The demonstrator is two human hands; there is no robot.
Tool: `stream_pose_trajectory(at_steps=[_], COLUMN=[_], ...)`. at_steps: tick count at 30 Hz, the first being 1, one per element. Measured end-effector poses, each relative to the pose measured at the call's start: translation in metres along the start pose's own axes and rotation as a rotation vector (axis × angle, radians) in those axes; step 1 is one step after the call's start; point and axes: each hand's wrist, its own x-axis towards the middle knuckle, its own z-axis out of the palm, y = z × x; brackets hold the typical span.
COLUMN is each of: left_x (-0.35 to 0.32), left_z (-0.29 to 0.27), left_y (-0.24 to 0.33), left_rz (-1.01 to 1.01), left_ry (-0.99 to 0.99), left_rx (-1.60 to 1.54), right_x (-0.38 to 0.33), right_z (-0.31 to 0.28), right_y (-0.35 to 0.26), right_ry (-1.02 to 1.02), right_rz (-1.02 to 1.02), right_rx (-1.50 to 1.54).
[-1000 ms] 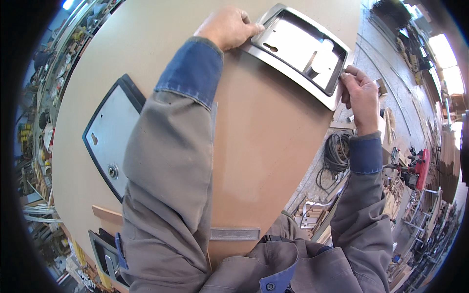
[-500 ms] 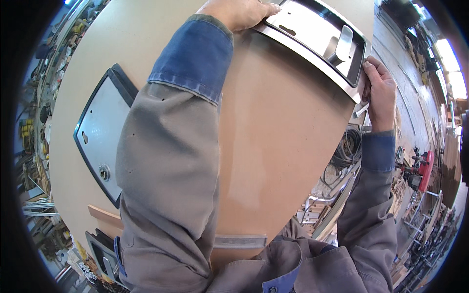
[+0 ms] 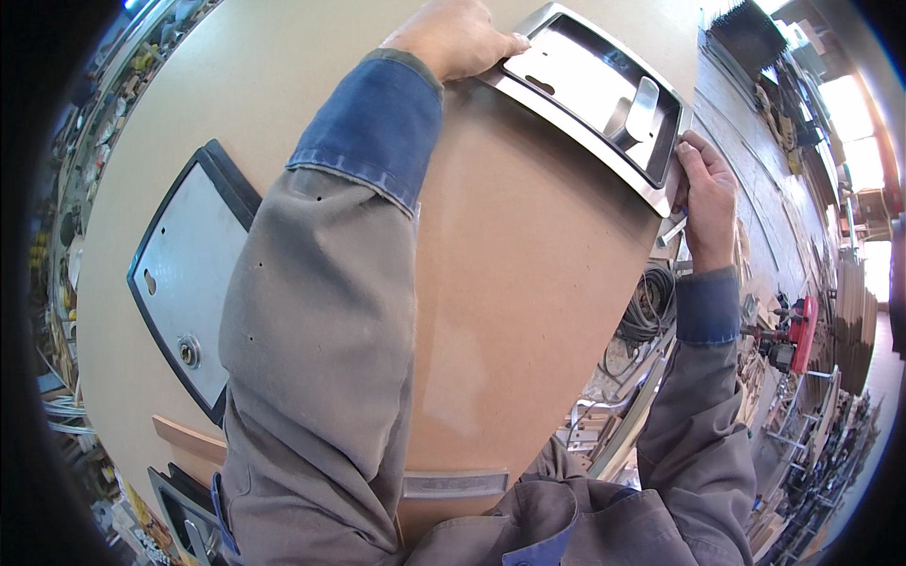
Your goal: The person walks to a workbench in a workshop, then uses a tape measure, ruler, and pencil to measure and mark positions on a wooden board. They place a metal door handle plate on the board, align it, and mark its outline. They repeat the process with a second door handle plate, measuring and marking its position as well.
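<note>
A black-framed grey panel (image 3: pixel 193 292) with a round lock lies at the left of a tan board (image 3: pixel 528 283). Farther right, the person's left hand (image 3: pixel 458 38) rests palm-down at the far edge, fingertips pressing the near-left corner of a brushed metal recessed latch plate (image 3: pixel 590 99). The plate sits at the board's far right corner, between both hands. The right hand (image 3: pixel 706 193) pinches the plate's right edge. Coiled cable (image 3: pixel 646 307) hangs beyond.
</note>
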Motion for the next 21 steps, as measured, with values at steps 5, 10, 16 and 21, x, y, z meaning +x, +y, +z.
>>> stream_pose_trajectory(at_steps=[5,10,16,21], left_x=[0.011,0.005,-0.002,-0.004], left_z=[0.008,0.004,0.002,-0.004], left_y=[-0.016,-0.004,0.002,0.008], left_rz=[0.019,-0.057,-0.064,-0.094], left_ry=[0.009,0.010,-0.003,-0.032], left_rx=[-0.005,-0.018,-0.030,-0.028], right_x=[0.001,0.002,0.004,0.006], right_z=[-0.002,0.000,0.003,0.001], right_y=[0.004,0.007,0.012,0.014], right_ry=[0.007,0.016,0.054,0.054], right_rz=[-0.010,-0.012,-0.037,-0.047], right_rx=[-0.011,0.017,0.071,0.087])
